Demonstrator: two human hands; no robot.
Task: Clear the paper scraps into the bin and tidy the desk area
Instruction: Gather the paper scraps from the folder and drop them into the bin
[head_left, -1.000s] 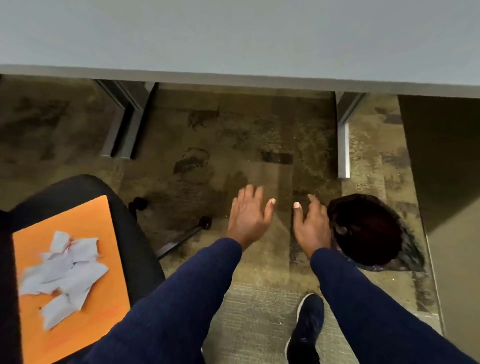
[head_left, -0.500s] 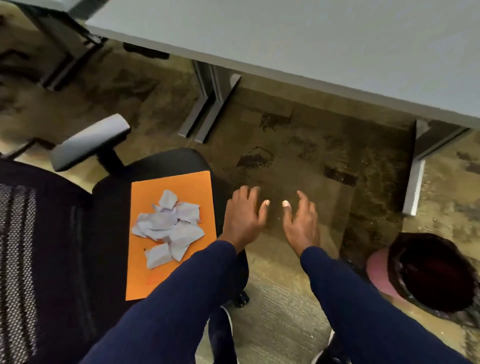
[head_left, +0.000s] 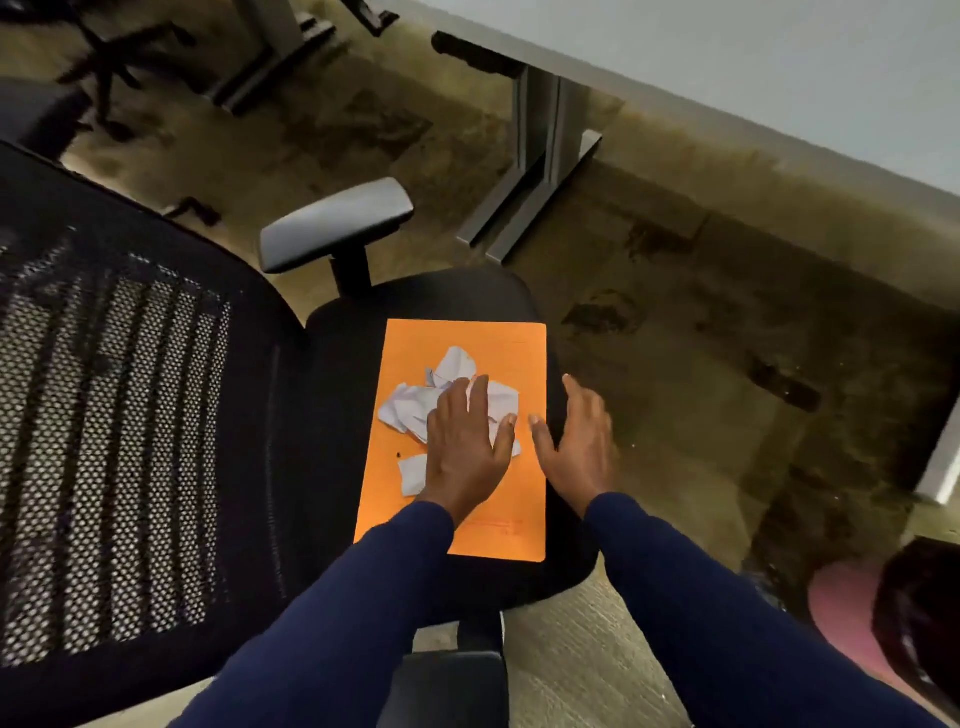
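An orange folder (head_left: 457, 514) lies flat on the black seat of an office chair (head_left: 332, 364), its long axis running from the near seat edge toward the far one, the short edges near and far. On its middle and far half sits a loose heap of white paper scraps (head_left: 415, 402), crumpled and pointing every way; 1 separate scrap (head_left: 413, 474) lies just nearer, beside the heap.

The left hand (head_left: 465, 447) is over the heap, palm down, fingers spread flat and pointing away toward the far end of the folder. It grips nothing; whether the palm presses on the paper or hangs just above it cannot be told. The right hand (head_left: 579, 447) is beside it at the folder's right edge, also spread wide and empty, fingers extended away, thumb turned in toward the left thumb, the 2 close but apart.

The bin (head_left: 852, 618), pink outside with a dark liner, stands on the carpet at lower right, well apart from the chair. The grey desk (head_left: 779, 67) crosses the upper right.
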